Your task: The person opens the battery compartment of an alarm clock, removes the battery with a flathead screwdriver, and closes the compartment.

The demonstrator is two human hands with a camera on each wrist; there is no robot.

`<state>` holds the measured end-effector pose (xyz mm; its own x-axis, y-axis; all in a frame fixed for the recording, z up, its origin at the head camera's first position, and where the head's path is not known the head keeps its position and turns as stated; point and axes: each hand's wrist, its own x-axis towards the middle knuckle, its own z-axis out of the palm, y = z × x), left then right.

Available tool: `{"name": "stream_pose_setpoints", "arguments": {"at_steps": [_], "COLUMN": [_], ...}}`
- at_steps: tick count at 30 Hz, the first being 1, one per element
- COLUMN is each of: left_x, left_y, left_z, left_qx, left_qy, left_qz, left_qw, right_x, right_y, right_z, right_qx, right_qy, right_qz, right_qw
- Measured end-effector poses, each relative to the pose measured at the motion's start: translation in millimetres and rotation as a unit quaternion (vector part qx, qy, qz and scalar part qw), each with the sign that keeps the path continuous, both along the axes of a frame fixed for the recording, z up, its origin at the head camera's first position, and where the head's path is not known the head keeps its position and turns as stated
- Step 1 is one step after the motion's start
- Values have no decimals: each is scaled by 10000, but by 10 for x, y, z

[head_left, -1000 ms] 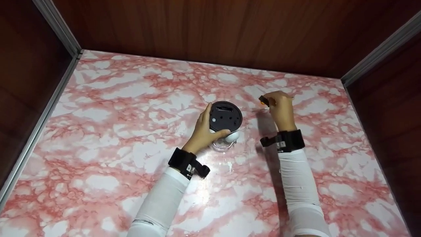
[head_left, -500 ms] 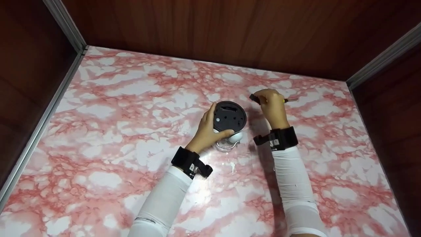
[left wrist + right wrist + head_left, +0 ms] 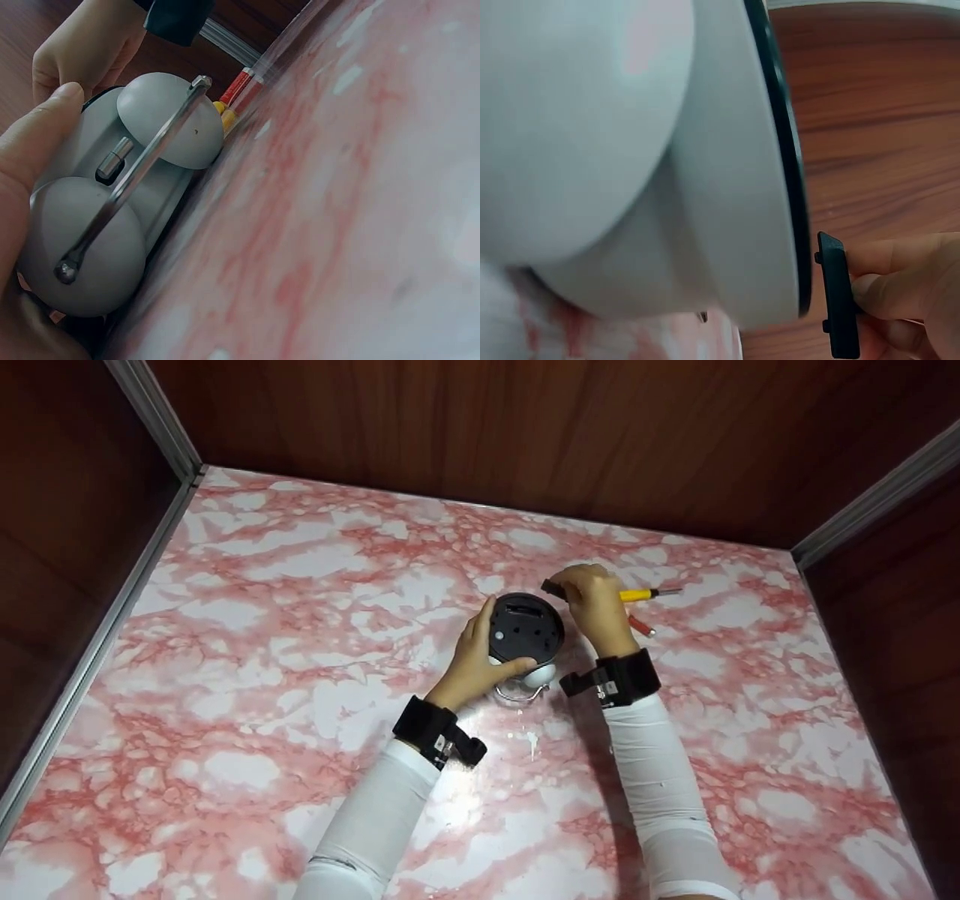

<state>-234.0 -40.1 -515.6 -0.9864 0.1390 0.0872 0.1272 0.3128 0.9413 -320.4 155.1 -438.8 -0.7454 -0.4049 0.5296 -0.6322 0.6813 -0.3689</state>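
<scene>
Over the last second, the right hand (image 3: 596,604) moved leftward, bringing the pinched black cover (image 3: 553,589) from well apart to near the upper right rim of the alarm clock (image 3: 526,637). Yellow screwdriver (image 3: 637,595), previously mostly hidden by this hand, now shows part of its handle and its shaft. Red cylinder (image 3: 641,625) newly visible beside the wrist.

yellow screwdriver (image 3: 636,595) and red cylinder (image 3: 640,625) on pink marbled tabletop (image 3: 337,607)
</scene>
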Motion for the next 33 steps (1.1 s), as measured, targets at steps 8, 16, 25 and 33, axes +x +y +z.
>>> {"name": "stream_pose_setpoints", "arguments": {"at_steps": [8,16,25,33], "left_x": [-1,-12,-14,-10], "left_y": [4,2,-7,-14], "left_z": [12,0,-19,-22], "left_qx": [-66,-107,-98,-106], "left_qy": [53,59,67,46], "left_qz": [-40,-44,-41,-79], "left_qw": [10000,9999,9999,9999], "right_x": [20,35,49,66], "right_y": [-75,-154,-212,-266], "right_z": [3,0,-55,-94], "right_qx": [-126,-99,-87,-16], "right_qy": [-257,-441,-454,-268], "right_qz": [125,305,572,863], "right_qw": [9995,9985,9973,9959]}}
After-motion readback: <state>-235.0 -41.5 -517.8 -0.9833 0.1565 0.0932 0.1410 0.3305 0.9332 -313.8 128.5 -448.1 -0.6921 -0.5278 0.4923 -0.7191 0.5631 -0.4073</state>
